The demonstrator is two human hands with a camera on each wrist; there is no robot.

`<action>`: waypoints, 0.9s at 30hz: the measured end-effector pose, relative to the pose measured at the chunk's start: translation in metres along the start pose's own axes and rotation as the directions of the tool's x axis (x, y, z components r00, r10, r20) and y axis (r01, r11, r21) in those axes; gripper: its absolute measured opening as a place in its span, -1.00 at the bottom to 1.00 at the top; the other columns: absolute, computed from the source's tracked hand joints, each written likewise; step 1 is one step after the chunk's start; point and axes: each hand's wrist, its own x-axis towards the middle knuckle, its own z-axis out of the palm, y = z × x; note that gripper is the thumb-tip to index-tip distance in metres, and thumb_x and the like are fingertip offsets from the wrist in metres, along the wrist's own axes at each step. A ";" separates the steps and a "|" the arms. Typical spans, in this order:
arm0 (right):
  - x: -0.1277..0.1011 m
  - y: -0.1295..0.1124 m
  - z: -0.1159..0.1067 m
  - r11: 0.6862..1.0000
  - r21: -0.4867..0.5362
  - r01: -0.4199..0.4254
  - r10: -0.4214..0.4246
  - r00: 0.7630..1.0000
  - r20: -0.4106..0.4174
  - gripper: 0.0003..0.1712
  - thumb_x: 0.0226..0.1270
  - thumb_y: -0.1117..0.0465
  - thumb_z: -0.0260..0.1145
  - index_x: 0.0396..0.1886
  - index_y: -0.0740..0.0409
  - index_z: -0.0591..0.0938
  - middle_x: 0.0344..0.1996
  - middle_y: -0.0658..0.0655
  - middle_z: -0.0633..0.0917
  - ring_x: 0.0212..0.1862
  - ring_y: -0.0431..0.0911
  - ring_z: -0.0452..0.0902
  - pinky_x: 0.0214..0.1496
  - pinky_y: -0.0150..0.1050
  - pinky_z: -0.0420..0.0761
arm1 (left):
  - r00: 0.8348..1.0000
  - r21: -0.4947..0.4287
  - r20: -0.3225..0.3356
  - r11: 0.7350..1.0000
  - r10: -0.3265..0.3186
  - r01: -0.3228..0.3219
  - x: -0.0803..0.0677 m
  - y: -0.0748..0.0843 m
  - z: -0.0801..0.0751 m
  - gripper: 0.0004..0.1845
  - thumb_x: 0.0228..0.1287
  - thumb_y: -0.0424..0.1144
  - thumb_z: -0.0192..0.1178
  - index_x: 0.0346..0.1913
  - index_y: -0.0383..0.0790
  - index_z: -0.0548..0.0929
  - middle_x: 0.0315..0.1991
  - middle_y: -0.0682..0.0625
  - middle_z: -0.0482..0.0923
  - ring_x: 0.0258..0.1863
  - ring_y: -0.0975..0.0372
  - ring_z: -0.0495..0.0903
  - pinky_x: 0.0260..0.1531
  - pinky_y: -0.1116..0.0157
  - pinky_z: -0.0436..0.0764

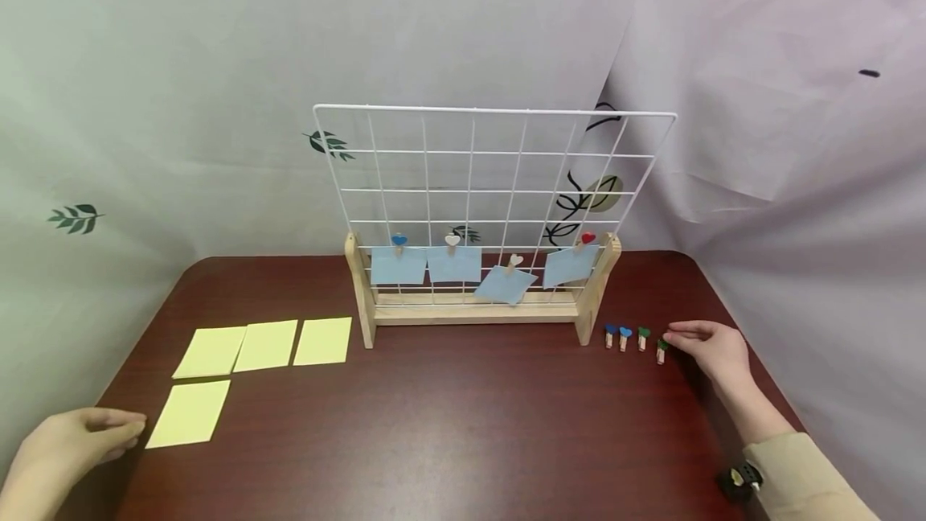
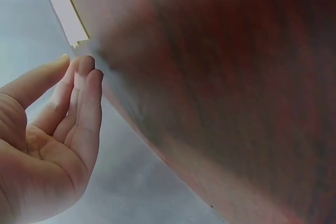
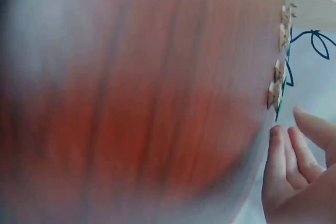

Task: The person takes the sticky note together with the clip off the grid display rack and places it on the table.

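My left hand [image 1: 79, 445] is beside the outer edge of the nearest yellow paper note [image 1: 190, 415], thumb and fingertips brought close together. In the left wrist view its fingers [image 2: 89, 93] are nearly straight, just short of the note's edge [image 2: 68, 11]. On the far side of the table, my right hand [image 1: 712, 352] is next to a small wooden clothespin with a green heart [image 1: 661, 351]. The right wrist view shows a gap between the thumb [image 3: 314, 127] and the fingers, with the row of clothespins [image 3: 274, 94] just beyond them.
More yellow notes [image 1: 266, 346] lie in a row at left. A white wire grid [image 1: 470, 153] stands in a wooden base [image 1: 473, 313] at the back, with blue notes [image 1: 454, 265] clipped on it. Clothespins with blue hearts [image 1: 624, 338] lie beside its right leg.
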 end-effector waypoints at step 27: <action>0.011 -0.041 -0.003 0.984 0.145 0.102 -0.107 0.994 0.028 -0.50 0.45 0.09 0.50 0.14 0.43 0.73 -0.42 -0.43 0.80 -0.28 -0.67 0.59 -0.20 -0.68 0.52 | 0.982 -0.213 -0.100 0.961 0.157 -0.176 0.014 0.100 0.021 -0.54 0.50 -0.10 0.34 0.15 -0.50 0.72 -0.23 -0.03 0.88 -0.36 0.48 0.78 -0.19 0.28 0.74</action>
